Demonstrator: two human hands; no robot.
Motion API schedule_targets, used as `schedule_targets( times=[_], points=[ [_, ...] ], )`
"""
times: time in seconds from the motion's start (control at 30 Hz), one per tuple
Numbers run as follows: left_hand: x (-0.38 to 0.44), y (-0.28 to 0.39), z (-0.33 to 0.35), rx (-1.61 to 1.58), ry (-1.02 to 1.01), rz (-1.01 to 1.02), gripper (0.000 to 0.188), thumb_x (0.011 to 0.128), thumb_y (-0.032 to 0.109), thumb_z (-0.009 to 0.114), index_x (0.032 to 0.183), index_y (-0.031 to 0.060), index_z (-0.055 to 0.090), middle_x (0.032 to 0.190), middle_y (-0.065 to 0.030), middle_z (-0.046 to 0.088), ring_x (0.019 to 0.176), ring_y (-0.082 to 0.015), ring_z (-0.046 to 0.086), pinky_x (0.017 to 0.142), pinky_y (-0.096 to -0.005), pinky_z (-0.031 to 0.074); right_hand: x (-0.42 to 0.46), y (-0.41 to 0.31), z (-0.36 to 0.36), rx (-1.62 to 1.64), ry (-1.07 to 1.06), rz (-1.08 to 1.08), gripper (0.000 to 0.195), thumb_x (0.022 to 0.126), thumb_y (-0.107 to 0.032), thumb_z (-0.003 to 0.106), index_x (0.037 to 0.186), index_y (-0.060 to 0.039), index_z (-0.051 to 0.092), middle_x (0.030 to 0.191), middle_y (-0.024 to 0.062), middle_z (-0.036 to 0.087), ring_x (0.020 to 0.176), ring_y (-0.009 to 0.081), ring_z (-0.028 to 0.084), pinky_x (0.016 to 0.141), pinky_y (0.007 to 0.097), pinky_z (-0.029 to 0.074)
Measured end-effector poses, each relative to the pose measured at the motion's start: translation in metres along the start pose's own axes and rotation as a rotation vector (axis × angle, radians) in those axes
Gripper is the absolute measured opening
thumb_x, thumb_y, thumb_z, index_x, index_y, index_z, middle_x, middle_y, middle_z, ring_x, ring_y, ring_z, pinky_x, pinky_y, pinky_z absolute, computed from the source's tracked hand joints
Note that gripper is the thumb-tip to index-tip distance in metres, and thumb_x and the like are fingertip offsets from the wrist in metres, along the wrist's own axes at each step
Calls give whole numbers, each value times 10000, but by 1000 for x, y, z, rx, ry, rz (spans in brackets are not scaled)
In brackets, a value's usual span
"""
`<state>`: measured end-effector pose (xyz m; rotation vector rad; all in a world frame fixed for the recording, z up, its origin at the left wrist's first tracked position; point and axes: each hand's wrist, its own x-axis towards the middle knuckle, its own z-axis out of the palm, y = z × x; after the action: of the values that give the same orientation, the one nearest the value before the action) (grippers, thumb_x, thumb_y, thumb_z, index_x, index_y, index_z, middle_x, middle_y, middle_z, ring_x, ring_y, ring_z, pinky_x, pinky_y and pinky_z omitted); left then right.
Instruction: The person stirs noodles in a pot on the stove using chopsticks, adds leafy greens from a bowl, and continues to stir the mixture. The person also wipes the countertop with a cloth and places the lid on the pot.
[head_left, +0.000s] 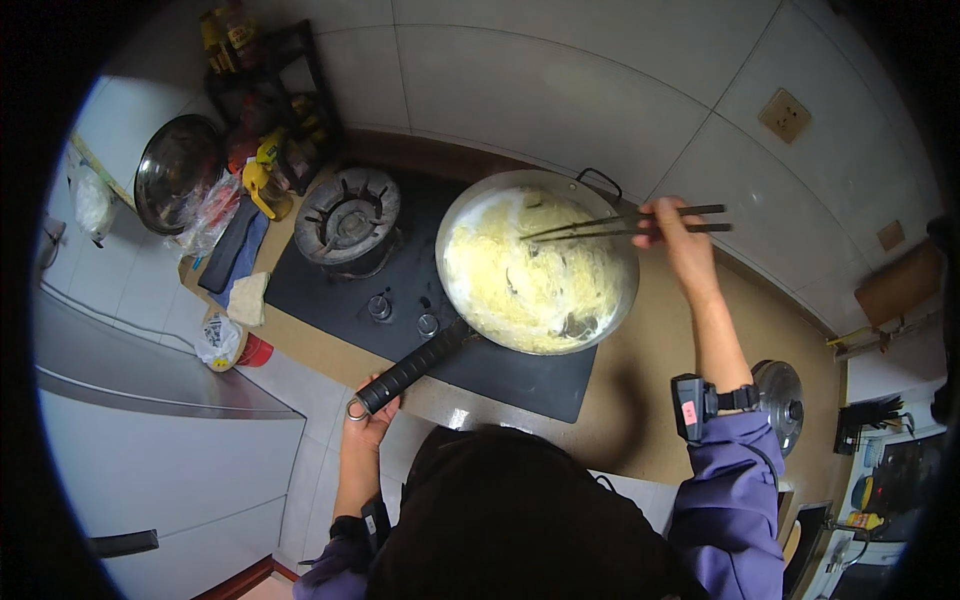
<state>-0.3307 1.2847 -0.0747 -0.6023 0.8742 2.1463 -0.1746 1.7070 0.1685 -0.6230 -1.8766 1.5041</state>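
Note:
A large metal wok holds pale yellow noodles in cloudy, whitish liquid. It sits over the right side of a black cooktop. My left hand grips the end of the wok's ridged black handle, near its metal ring. In my right hand, above the wok's right rim, is a pair of dark chopsticks, their tips over the middle of the noodles. Whether the tips touch the noodles is hard to tell.
Left of the wok is a bare gas burner. Beyond it are a yellow-topped oil jug, a folded cloth and a black rack with bottles. A glass lid lies beside my right forearm. The tiled wall rises behind.

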Motion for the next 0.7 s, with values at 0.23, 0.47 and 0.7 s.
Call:
schedule_targets(
  times=[0.23,0.47,0.7],
  points=[
    [-4,1,10,-5,-65,-10,115,808,170,592,875,77,602,834,-57,647,748,-236,633,665,-391,541,-10,20,3,84,-141,157,302,897,-282,486,862,12,545,699,84,573,557,173,592,520,252,471],
    [-7,2,12,27,-31,-20,123,811,182,593,877,80,611,826,-45,640,737,-218,626,659,-364,529,-26,-6,18,-42,-31,-81,255,871,-234,547,822,13,585,725,68,571,569,135,571,538,234,474],
    [-11,1,27,4,-61,-36,131,805,193,606,868,78,614,816,-43,630,735,-212,615,673,-358,516,-20,5,53,-363,-330,-329,150,829,-143,582,815,5,605,747,72,593,649,144,586,602,263,459]
  ],
)
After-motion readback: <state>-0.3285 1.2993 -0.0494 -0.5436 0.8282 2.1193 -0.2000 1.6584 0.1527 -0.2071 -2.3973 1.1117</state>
